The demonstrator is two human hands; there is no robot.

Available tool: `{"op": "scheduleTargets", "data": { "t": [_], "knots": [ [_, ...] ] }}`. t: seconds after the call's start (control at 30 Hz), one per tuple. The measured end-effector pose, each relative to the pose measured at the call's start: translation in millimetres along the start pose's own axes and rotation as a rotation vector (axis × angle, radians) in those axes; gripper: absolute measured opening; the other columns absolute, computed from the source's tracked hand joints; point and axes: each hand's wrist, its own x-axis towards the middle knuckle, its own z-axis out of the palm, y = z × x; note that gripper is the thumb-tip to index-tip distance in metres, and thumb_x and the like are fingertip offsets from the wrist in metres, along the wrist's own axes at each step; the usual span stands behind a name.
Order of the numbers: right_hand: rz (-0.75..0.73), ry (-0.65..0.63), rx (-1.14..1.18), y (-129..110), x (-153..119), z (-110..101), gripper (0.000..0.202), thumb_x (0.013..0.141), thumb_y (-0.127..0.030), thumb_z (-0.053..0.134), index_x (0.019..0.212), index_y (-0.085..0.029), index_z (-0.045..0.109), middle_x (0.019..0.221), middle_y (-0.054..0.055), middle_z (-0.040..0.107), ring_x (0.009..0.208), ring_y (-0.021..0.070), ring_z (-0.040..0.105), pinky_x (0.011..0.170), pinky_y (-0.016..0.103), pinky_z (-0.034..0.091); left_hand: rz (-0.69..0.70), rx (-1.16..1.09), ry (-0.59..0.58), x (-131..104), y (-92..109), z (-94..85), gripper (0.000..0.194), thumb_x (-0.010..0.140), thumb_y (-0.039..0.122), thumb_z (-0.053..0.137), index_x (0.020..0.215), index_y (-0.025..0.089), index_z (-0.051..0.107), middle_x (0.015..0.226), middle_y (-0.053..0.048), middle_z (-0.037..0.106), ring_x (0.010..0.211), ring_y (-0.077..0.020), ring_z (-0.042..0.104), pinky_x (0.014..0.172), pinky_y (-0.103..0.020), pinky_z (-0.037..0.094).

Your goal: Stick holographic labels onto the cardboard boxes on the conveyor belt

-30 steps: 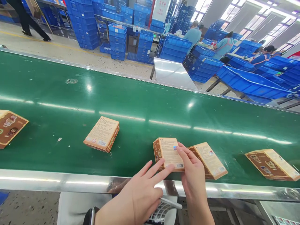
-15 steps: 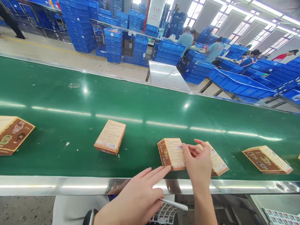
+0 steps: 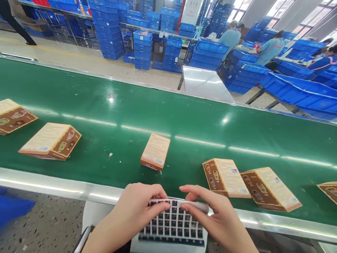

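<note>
A curved white sheet of small dark labels in a grid (image 3: 173,221), probably stickers, stands low in front of me with its top edge rolled over. My left hand (image 3: 144,211) pinches that top edge between thumb and fingers. At the upper right of the sheet, my right hand (image 3: 207,211) has its thumb on the front and fingers behind, the index finger raised off it. Beyond my hands, a small cream-and-brown printed box (image 3: 155,151) lies on the green conveyor belt (image 3: 184,116). Right of it, a second box (image 3: 229,177) touches a third box (image 3: 271,189).
More boxes lie on the belt at left (image 3: 51,142) and at the right edge (image 3: 328,191). A metal rail (image 3: 65,188) borders the belt's near side. Across it stand a steel table (image 3: 205,80), stacks of blue crates (image 3: 106,31) and several seated people.
Both hands have left the box on the belt and come down to the label sheet, which they now hold. The view has turned left; more boxes show at left.
</note>
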Motion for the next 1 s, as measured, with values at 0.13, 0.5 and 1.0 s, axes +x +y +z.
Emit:
{"op": "scheduleTargets", "data": {
  "t": [0.13, 0.5, 1.0],
  "knots": [
    [-0.083, 0.006, -0.07, -0.4, 3.5, -1.6, 0.023, 0.095, -0.029, 0.065, 0.116, -0.031, 0.071, 0.078, -0.002, 0.073, 0.068, 0.0171, 0.071, 0.062, 0.025, 0.06, 0.002, 0.023, 0.013, -1.6, -2.7, 0.7, 0.016, 0.09, 0.024, 0.065, 0.079, 0.022, 0.076, 0.071, 0.004, 0.076, 0.065, -0.0142, 0.064, 0.061, -0.021, 0.037],
    [-0.556, 0.152, -0.426, -13.5, 9.5, 6.2, 0.023, 0.09, -0.004, 0.06, 0.098, -0.024, 0.068, 0.109, 0.006, 0.077, 0.11, 0.026, 0.07, 0.1, 0.044, 0.05, -0.051, -0.139, 0.072, -0.9, -0.7, -0.3, 0.019, 0.092, 0.023, 0.061, 0.08, 0.019, 0.075, 0.071, 0.002, 0.075, 0.066, -0.0143, 0.063, 0.061, -0.021, 0.041],
    [0.102, 0.03, 0.379, 46.1, 95.6, -3.4, 0.091, 0.075, -0.038, 0.082, 0.153, -0.03, 0.037, 0.13, 0.008, 0.065, 0.11, 0.0246, 0.066, 0.102, 0.046, 0.05, 0.641, 0.194, 0.089, -4.9, -22.5, 20.9, 0.007, 0.087, 0.027, 0.078, 0.082, 0.022, 0.078, 0.15, -0.006, 0.057, 0.144, -0.0305, 0.046, 0.114, -0.04, 0.047]
  ]
}}
